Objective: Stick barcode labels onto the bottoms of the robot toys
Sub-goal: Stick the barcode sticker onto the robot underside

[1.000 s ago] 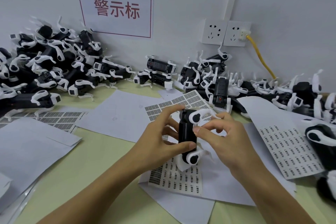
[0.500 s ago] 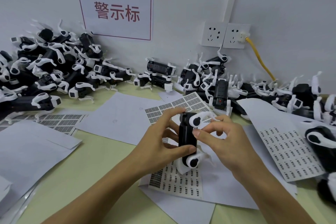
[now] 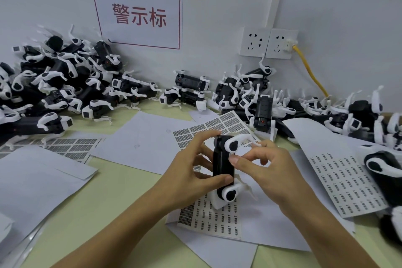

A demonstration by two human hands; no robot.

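The black, block-bodied plastic robot toy with white jointed legs (image 3: 223, 164) stands on end in the near middle of the pale green table (image 3: 104, 213), its long axis upright and its lower white end just above or on a sheet of small barcode labels (image 3: 210, 218). The left hand (image 3: 189, 177) grips the body from the left, thumb curled across the lower front and fingers wrapped over the top and far side. The right hand (image 3: 264, 166) comes in from the right, its thumb tip pressed on the toy's right edge and its curled fingers hooked at the upper white leg; whether a label sits under that thumb I cannot tell. Judging by this, the labelled face points toward the right hand, which is nearer to it. Blank white backing sheets (image 3: 39, 180) lie to the left, another label sheet (image 3: 348, 183) to the right. Farther off, 2 heaps of black-and-white toys (image 3: 54, 89) line the wall, below a white sign with red characters (image 3: 139, 15) and 2 white wall sockets (image 3: 268, 43).
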